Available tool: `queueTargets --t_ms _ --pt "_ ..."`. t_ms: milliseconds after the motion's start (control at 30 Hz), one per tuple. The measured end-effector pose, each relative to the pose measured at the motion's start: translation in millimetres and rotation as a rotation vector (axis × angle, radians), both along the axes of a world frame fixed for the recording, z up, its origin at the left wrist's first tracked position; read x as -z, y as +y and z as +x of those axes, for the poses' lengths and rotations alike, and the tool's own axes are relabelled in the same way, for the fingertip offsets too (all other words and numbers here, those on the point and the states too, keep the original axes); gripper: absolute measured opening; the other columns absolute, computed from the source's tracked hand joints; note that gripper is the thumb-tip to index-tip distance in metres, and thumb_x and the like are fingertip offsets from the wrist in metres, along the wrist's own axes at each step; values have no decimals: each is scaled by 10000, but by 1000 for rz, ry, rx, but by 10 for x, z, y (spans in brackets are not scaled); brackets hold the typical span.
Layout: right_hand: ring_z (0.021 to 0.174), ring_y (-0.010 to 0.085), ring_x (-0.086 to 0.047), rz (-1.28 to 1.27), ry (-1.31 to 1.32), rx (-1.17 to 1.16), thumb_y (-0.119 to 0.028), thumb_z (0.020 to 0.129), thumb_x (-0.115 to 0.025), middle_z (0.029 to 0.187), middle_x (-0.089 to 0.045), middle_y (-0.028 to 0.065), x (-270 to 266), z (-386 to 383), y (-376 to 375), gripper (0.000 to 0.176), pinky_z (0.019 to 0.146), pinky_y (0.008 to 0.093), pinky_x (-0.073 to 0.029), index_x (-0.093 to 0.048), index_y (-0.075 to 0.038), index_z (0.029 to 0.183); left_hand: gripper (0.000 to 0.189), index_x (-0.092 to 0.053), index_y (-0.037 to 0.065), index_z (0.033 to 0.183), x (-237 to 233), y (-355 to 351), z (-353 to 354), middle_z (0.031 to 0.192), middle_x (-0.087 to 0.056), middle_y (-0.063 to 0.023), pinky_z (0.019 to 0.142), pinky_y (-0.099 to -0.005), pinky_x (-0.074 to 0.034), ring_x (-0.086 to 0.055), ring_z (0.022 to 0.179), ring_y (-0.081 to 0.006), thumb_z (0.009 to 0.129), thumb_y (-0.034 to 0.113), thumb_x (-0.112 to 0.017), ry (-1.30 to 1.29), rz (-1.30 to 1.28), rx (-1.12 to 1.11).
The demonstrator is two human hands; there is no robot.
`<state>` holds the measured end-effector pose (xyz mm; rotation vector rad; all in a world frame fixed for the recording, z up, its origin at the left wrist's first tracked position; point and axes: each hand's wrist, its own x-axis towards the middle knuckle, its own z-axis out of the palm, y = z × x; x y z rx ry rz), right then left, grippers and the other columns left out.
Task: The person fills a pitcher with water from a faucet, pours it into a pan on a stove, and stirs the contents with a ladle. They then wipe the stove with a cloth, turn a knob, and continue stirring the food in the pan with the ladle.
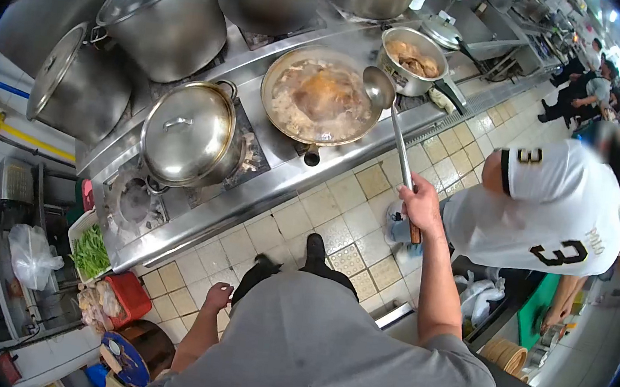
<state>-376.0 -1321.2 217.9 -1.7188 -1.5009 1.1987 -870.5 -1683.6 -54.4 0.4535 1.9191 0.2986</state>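
Note:
My right hand [422,204] is closed round the handle of a long metal ladle [400,139]. The ladle's bowl is over the right rim of a wide wok [270,83], whose bubbling brownish liquid [324,97] has foam and an orange patch in the middle. My left hand [219,296] hangs low beside my body, its fingers loosely curled, and whether it holds anything is too small to tell. A lidded steel pot [184,131] stands left of the wok. To the wok's right is a pot [414,61] with brown food in it.
Large stockpots [165,23] stand at the back left of the steel stove [266,177]. A person in a white shirt [543,207] works close on my right. Green vegetables [91,252] and a red container [129,298] are at lower left. More people stand at upper right.

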Motion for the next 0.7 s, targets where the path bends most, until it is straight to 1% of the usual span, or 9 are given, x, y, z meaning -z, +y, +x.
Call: queueTargets --t_ms 133,200,233,333,367,433,500,600,700 --pt "513 131 -550 -8 -20 -3 -150 871 -633 639 -548 43 127 -28 367 373 487 326 -441 -587 19 1200 404 -618 10 1161 -247 458 270 871 -692 -149 659 -339 -540 -672 676 -215 874 292 -659 90 75 71" --pt "605 199 -601 74 -128 -46 -164 851 -648 683 -595 99 39 -145 547 359 575 368 -474 -604 7 1164 397 -615 10 1167 -231 707 295 885 -699 -138 691 -340 -537 -679 747 -208 879 279 -661 115 307 116" --pt "713 267 -628 160 -127 -58 -170 828 -665 764 -637 165 182 -151 688 350 677 391 -489 -615 1 1129 397 -615 10 1167 -307 906 313 885 -699 -138 691 -340 -537 -679 747 -208 879 279 -661 111 322 126" --pt "751 303 -633 200 -219 -112 -168 815 -676 835 -655 208 329 -114 1040 352 720 391 -494 -619 3 1118 382 -611 14 1183 -410 1477 600 900 -701 -113 730 -338 -527 -668 803 -190 889 252 -665 105 533 292" --pt "746 283 -630 233 -275 -152 -155 816 -674 825 -660 190 338 -70 1131 336 733 388 -496 -620 8 1104 389 -606 16 1204 -445 1662 676 921 -703 -104 737 -339 -524 -664 813 -183 894 243 -664 117 593 350" --pt "702 249 -619 182 -236 -182 -145 824 -668 798 -654 161 262 8 1222 329 694 375 -499 -620 8 1111 429 -582 37 1274 -742 2086 1017 986 -699 -81 743 -320 -518 -647 836 -148 897 222 -669 21 852 202" --pt "567 134 -552 -7 -100 -186 -119 851 -649 711 -598 57 17 48 1268 343 550 318 -479 -617 -7 1173 486 -547 64 1338 -1574 2495 1387 1044 -684 -87 756 -298 -514 -626 837 -112 888 185 -688 51 804 172" --pt "508 90 -500 34 -59 -226 -117 867 -638 684 -548 13 128 318 1447 381 480 283 -439 -602 -24 1234 534 -534 81 1357 -1896 2939 1813 1066 -660 -111 733 -261 -509 -609 815 -92 862 149 -723 -8 961 37" --pt "510 96 -496 -19 -32 -305 -116 875 -634 683 -544 7 46 529 1653 398 483 287 -438 -588 -16 1257 572 -536 93 1360 -2245 3312 2196 1136 -603 -117 686 -242 -526 -612 811 -110 830 111 -750 172 1029 -45"
